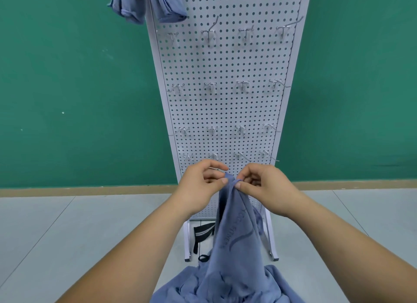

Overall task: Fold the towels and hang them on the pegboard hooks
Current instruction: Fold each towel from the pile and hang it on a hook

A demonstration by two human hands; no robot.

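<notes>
A blue-grey towel (234, 235) hangs from both my hands in front of the white pegboard (223, 108). My left hand (200, 185) pinches its top corner between thumb and fingers. My right hand (261, 185) pinches the same bunched top edge just to the right, the two hands almost touching. The towel's lower part merges into a heap of blue towels (225, 287) at the bottom of the view. Two folded blue towels (146, 5) hang at the pegboard's top left. Several rows of bare metal hooks (209, 35) run across the board.
The pegboard stands on white legs (187, 241) on a grey tiled floor (67, 223) against a green wall (67, 88). A black strap or bag (202, 234) lies behind the stand's foot.
</notes>
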